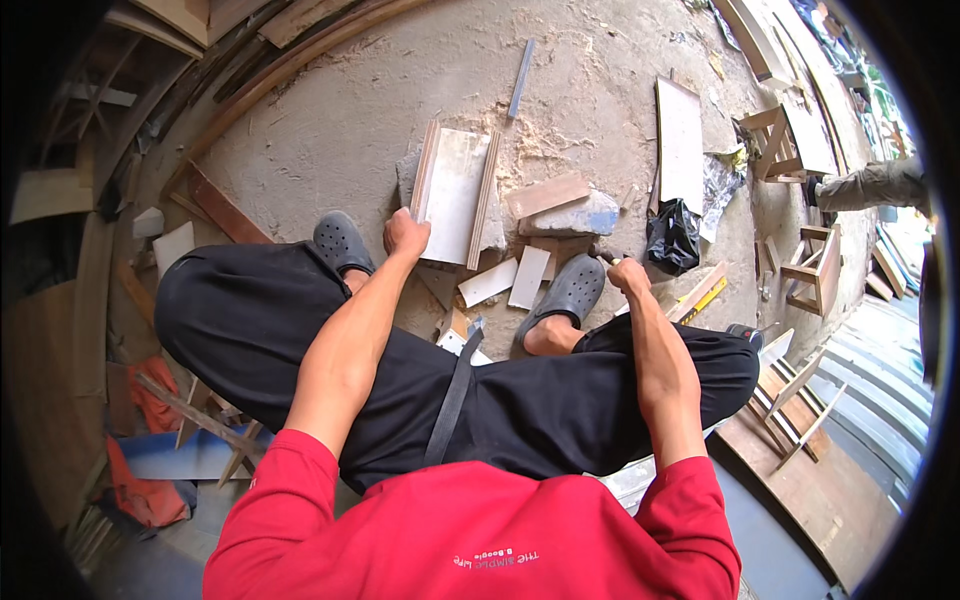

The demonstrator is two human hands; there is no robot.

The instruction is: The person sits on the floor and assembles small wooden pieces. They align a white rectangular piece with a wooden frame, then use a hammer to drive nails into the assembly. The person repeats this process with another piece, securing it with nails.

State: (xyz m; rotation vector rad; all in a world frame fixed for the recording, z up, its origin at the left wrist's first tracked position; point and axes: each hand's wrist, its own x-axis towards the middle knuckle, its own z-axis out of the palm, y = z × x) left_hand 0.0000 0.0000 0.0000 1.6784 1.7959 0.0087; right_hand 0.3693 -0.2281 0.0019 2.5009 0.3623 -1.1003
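"Where is the left grip (407, 237)?"

"Just above the middle of the frame, left of centre. Your fingers are curled in, pinching the lower end of the left strip (426, 172), a brown length of wood along one side of the pale panel (457, 190)."

"And that panel?"

"It lies in the upper middle, slightly tilted, with the right strip (484, 200) along its other side. A grey block (407, 177) shows past its edges."

"What about the right grip (629, 276)?"

"Right of centre, beside your grey clog (577, 287). Your fingers are closed around a small yellowish handle (612, 262); you cover most of it, so I can't tell what it belongs to."

"What lies between the two?"

"A wooden offcut (548, 195) rests against a blue-and-white stone (583, 216). Below them, near the centre, you have two short white pieces (488, 284) side by side."

"And further out?"

"Right of your right grip, a black plastic bag (673, 238) sits at the foot of a long pale board (680, 145). At the top centre, a narrow bluish bar (521, 80) lies on the dusty floor (360, 110), well apart from you."
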